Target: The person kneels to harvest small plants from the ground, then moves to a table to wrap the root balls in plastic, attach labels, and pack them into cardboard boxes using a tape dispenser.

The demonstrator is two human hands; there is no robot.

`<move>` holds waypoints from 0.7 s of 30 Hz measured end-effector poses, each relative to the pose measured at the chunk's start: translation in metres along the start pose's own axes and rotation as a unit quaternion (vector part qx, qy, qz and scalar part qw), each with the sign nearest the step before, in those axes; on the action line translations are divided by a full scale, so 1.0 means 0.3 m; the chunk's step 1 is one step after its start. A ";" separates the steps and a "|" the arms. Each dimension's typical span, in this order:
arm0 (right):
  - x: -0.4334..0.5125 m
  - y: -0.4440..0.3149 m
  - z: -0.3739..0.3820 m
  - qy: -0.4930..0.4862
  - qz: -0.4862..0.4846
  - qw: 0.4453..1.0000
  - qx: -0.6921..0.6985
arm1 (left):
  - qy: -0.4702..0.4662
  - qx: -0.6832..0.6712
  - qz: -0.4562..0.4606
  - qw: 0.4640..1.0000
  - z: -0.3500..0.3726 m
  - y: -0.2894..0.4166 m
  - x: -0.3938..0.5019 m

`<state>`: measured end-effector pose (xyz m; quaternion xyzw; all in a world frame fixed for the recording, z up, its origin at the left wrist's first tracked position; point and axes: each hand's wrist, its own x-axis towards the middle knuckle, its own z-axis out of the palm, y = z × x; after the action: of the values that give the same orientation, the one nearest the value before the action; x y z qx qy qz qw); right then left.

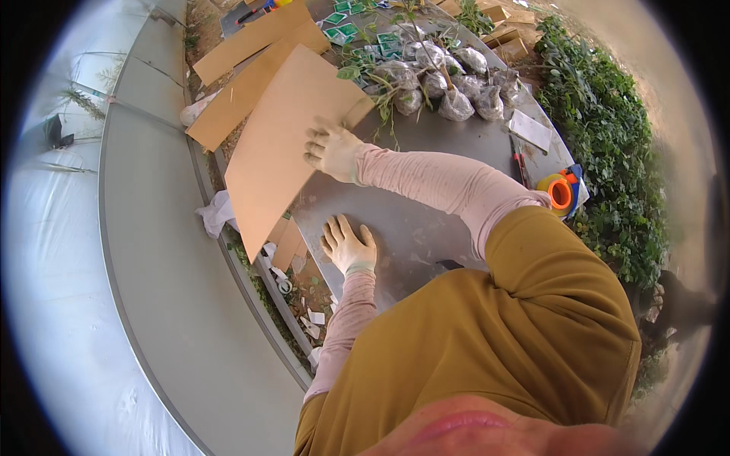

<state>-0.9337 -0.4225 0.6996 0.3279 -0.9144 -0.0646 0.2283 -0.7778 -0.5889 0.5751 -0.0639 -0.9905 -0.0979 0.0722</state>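
Note:
My left hand [349, 246], in a thin pale glove, lies spread on the grey tabletop [410, 228] near its left edge. Farther up, my right hand [332, 149], gloved too and slightly blurred, is over the lower right side of a large cardboard sheet [285, 137], fingers apart; whether it touches the sheet I cannot tell. The sheet reaches past the table's left edge. Beyond my right hand stand several plastic-wrapped root balls [455, 105] of leafy plants. A roll of tape in a dispenser [559, 191] and a red-and-black cutting tool [519, 162] lie by my right arm.
More cardboard strips [251, 97] lie at the upper left. Green printed packets [342, 33] are at the table's far end, and a white pad [530, 130] near its right edge. Dense green foliage [610, 154] borders the right. A long grey panel [171, 228] runs along the left.

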 end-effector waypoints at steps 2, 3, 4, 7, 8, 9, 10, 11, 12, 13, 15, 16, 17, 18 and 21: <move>0.040 -0.106 -0.143 0.011 -0.024 1.000 0.005 | 0.061 -0.048 0.028 0.997 -0.027 -0.005 -0.023; 0.042 -0.157 -0.207 0.051 -0.038 0.998 0.000 | 0.050 -0.103 0.054 0.992 -0.051 -0.001 -0.050; 0.023 -0.215 -0.263 -0.016 -0.026 0.999 0.039 | 0.044 -0.161 0.079 0.983 -0.090 -0.005 -0.090; -0.103 -0.346 -0.353 -0.103 -0.010 0.986 0.131 | 0.047 -0.307 0.199 0.929 -0.245 -0.005 -0.264; -0.192 -0.370 -0.360 -0.054 -0.011 0.987 0.148 | 0.037 -0.343 0.233 0.909 -0.300 0.008 -0.343; -0.282 -0.395 -0.358 -0.091 -0.021 0.986 0.138 | 0.044 -0.383 0.281 0.879 -0.349 0.014 -0.396; -0.373 -0.420 -0.349 -0.086 -0.026 0.988 0.129 | 0.048 -0.379 0.280 0.881 -0.389 0.011 -0.412; -0.469 -0.443 -0.337 -0.119 -0.019 0.985 0.121 | 0.061 -0.377 0.293 0.876 -0.424 0.007 -0.428; -0.563 -0.478 -0.327 -0.153 -0.008 0.981 0.118 | 0.048 -0.364 0.294 0.883 -0.456 0.000 -0.448; -0.644 -0.506 -0.317 -0.141 0.000 0.982 0.127 | 0.039 -0.380 0.265 0.885 -0.476 -0.010 -0.439; -0.776 -0.563 -0.307 -0.139 0.032 0.978 0.151 | 0.000 -0.464 0.195 0.864 -0.486 -0.022 -0.413; -0.826 -0.591 -0.309 -0.142 0.057 0.974 0.164 | 0.019 -0.405 0.207 0.890 -0.472 -0.025 -0.381; -0.862 -0.613 -0.311 -0.139 0.084 0.971 0.177 | 0.041 -0.347 0.225 0.909 -0.447 -0.024 -0.340; -0.889 -0.632 -0.315 -0.158 0.090 0.967 0.180 | 0.063 -0.288 0.240 0.925 -0.411 -0.017 -0.297; -0.932 -0.644 -0.332 -0.220 0.095 0.948 0.209 | -0.029 -0.181 0.086 0.979 -0.265 0.021 -0.168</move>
<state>-0.5873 -0.3935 0.6313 0.2573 -0.9619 0.0795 -0.0467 -0.7171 -0.6047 0.6456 -0.1634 -0.9489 -0.2670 0.0391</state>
